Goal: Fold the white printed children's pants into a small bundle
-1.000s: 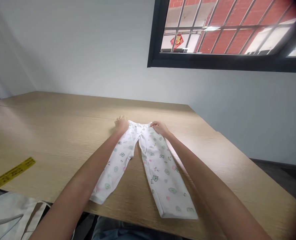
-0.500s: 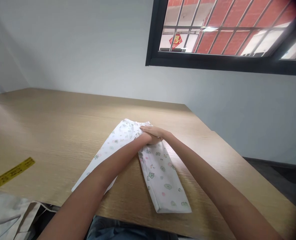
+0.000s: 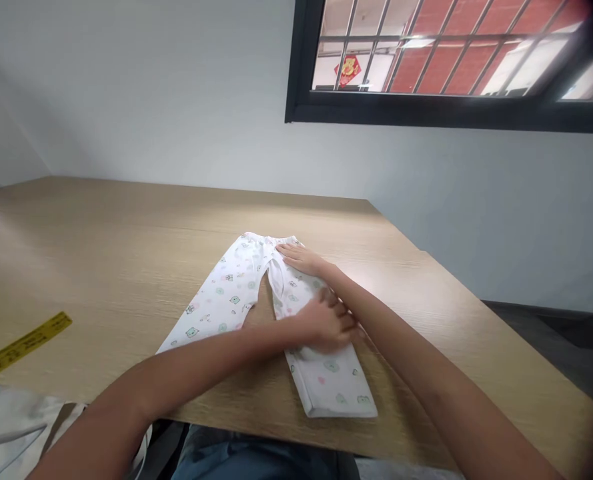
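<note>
One pair of small printed trousers (image 3: 256, 293) lies on the one wooden tabletop (image 3: 101, 247), with its two legs spread apart. Two bare hands rest on it: one left hand (image 3: 326, 325) and one right hand (image 3: 301, 258). One yellow ruler (image 3: 21, 347) lies at the tabletop's near left edge. One barred window (image 3: 451, 60) is set in the wall, with one red ornament (image 3: 347, 68) seen through it.

Your two arms are bare from the hands up to where they leave the view, with no sleeve, watch, ring or glove showing on either. Your left hand (image 3: 326, 323) and right hand (image 3: 301, 259) both show uncovered fingers. At the bottom edge, below the arms, your lap shows blue denim trousers (image 3: 246, 460), slightly faded, with soft creases.
</note>
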The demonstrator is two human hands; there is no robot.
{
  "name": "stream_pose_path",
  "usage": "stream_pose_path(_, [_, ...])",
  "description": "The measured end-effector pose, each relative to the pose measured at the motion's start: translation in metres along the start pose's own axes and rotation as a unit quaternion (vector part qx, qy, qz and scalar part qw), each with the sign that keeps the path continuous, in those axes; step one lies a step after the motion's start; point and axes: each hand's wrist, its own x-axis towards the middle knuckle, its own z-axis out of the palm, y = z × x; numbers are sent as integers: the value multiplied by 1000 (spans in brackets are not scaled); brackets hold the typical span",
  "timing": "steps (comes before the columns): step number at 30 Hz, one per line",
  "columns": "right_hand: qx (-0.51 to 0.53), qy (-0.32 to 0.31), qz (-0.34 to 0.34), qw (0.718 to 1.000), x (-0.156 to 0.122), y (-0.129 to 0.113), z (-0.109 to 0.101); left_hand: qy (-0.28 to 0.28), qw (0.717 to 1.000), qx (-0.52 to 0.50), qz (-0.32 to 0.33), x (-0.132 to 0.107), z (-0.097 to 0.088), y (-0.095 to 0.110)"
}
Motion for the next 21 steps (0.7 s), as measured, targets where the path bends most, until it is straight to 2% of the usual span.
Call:
stream_pose_path(4, [-22, 14, 7, 1000, -2, -6, -2, -4, 996, -33, 88, -27, 3, 53])
stream_pose_path(7, [-21, 28, 9, 999, -3, -11, -4, -30, 987, -68, 139, -34, 2, 75])
stream_pose_path(11, [-32, 56, -2, 998, -6, -14, -4, -72, 978, -80, 179, -38, -12, 76])
stream_pose_path(13, [-27, 63, -8, 998, -8, -14, -3, -92, 971, -105, 194, -46, -28, 69])
stream_pose_path(14, [-16, 67, -8, 998, -9, -14, -3, -100, 972, -113, 180, -52, -38, 64])
stream_pose_path(16, [22, 86, 6, 996, -8, -16, -5, -119, 984, -104, 82, -67, -60, 49])
stream_pose_path(18, [69, 117, 25, 990, -3, -24, -8, -115, 985, -78, -99, -82, -77, 24])
stream_pose_path(19, [89, 132, 29, 987, 1, -30, -10, -91, 973, -68, -199, -87, -81, 7])
stream_pose_path(20, [107, 143, 24, 984, 7, -38, -13, -62, 959, -48, -272, -90, -83, -11])
stream_pose_path(21, [124, 148, 11, 981, 13, -47, -15, -32, 948, -28, -315, -92, -82, -29])
